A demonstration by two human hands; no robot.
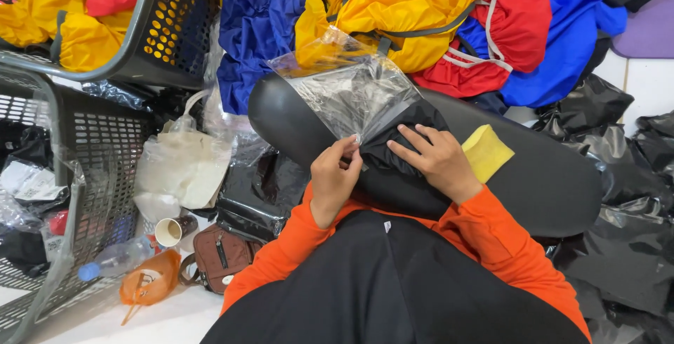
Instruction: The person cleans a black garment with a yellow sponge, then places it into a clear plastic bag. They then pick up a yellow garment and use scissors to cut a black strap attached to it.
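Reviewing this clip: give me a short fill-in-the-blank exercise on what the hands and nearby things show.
1. The left hand pinches the edge of a clear ____.
2. The right hand presses a folded garment coloured ____.
3. Beside the right hand lies a pouch coloured ____.
4. Both sleeves are ____.

Missing words: bag; black; yellow; orange

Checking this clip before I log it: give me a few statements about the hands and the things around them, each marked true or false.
1. The left hand pinches the edge of a clear plastic bag. True.
2. The right hand holds a bottle. False: it presses on a black folded cloth.
3. The sleeves are green. False: orange.
4. A yellow piece lies beside the right hand. True.
5. A brown pouch lies on the floor. True.
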